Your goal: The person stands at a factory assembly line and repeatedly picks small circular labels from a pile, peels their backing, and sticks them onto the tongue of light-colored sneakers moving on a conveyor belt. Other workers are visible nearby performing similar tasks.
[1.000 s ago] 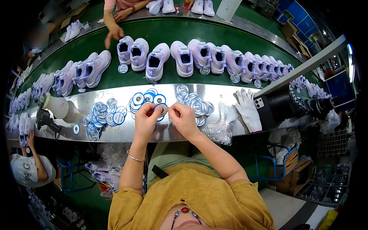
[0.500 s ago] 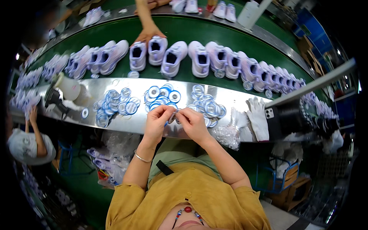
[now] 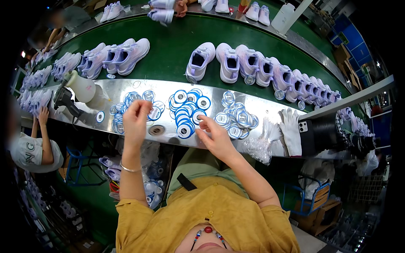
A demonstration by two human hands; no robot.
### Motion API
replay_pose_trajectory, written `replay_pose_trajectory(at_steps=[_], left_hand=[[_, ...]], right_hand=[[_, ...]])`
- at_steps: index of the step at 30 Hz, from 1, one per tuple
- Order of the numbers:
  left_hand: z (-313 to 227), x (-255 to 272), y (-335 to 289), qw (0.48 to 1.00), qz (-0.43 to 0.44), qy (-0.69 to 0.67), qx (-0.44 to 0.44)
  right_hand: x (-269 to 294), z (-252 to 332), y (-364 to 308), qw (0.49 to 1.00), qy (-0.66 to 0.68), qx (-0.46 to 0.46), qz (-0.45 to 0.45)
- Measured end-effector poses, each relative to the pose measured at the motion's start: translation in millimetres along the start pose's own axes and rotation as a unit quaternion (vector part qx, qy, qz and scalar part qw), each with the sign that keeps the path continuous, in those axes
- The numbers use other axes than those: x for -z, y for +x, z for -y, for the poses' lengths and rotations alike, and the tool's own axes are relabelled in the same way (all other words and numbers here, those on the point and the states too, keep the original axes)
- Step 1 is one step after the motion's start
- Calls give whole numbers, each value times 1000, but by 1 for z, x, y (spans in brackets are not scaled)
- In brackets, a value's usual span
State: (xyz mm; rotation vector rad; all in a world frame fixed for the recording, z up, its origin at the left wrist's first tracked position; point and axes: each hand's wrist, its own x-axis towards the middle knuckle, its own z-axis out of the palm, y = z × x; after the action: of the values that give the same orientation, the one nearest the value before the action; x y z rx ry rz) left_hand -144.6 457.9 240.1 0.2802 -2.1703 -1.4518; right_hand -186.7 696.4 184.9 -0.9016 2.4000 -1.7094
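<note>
My left hand [image 3: 136, 123] is raised over the left pile of round blue-and-white tags [image 3: 134, 98], its fingers curled together. One tag [image 3: 155, 113] shows right beside its fingertips; whether they grip it is hard to see. My right hand [image 3: 217, 138] hovers at the near right edge of the middle pile of blue-rimmed tags [image 3: 182, 114], thumb and forefinger apart with nothing visible between them. A grey-brown round disc [image 3: 156, 130] lies on the metal ledge [image 3: 166, 138] between my hands. Right of my right hand is a third pile of round tags [image 3: 239, 118].
Pale lilac sneakers [image 3: 228, 63] line the green belt [image 3: 168, 55] beyond the ledge. A glue gun-like black tool [image 3: 66, 99], a white bottle [image 3: 82, 86], clear plastic wrap [image 3: 258, 145], white gloves [image 3: 291, 130] and a phone [image 3: 303, 126] lie along the ledge. A co-worker's hand [image 3: 181, 7] holds sneakers [image 3: 161, 12] across the belt.
My hands were together, pinching a small thing over the middle pile; now they are apart, the left one over the left pile. Across the belt, the co-worker's hand has lifted two sneakers away.
</note>
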Motion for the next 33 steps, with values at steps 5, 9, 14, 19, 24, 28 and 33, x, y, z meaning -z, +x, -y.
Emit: replay_pose_trajectory(at_steps=[5, 9, 14, 19, 24, 28, 33], left_hand=[[51, 23, 54, 997, -13, 82, 11], [44, 16, 67, 999, -30, 40, 20], [53, 35, 81, 993, -85, 80, -2], [90, 35, 128, 990, -104, 90, -23], [134, 33, 159, 981, -75, 177, 7], [173, 57, 172, 975, -137, 167, 45], [62, -25, 87, 878, -277, 349, -173]], right_hand=[[29, -7, -15, 997, 43, -61, -25], [64, -32, -33, 990, 21, -95, -102], [90, -44, -67, 985, 1, -110, -130], [122, -69, -95, 973, -48, -129, -187], [170, -83, -94, 944, -53, -117, -303], [223, -90, -99, 929, -64, -161, -327], [241, -82, -141, 924, -211, -216, -236]])
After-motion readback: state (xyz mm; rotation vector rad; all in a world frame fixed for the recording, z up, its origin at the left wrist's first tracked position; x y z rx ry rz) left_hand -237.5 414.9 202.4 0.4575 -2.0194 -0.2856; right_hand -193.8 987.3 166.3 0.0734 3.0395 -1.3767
